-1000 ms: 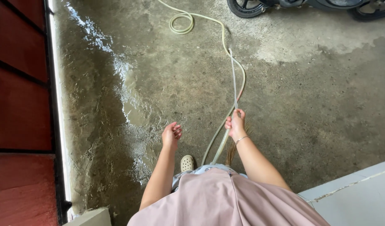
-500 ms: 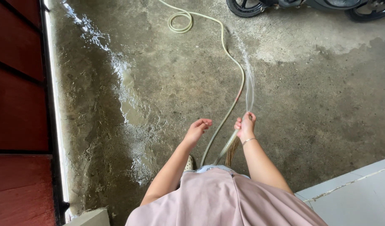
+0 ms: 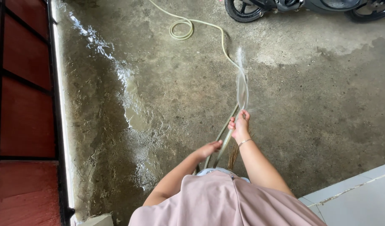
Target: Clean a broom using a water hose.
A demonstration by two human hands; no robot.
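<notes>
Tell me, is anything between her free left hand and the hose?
Nothing visible. The left hand is open beside the pale hose, just below the right hand that grips the spraying end; only wet concrete floor lies around them.

motorbike wheel (image 3: 242,9) at top, red gate (image 3: 21,113) left, white tile (image 3: 360,196).

Right hand (image 3: 239,124) fisted – left hand (image 3: 210,149) loosely open.

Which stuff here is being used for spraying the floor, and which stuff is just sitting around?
In use:
- right hand, its grip shut on the hose end
- pale hose, looped across the floor
- water jet spraying onto the wet concrete floor
- left hand, reaching toward the hose, grip open

Just sitting around:
- parked motorbike
- red gate
- white tiled step
</notes>
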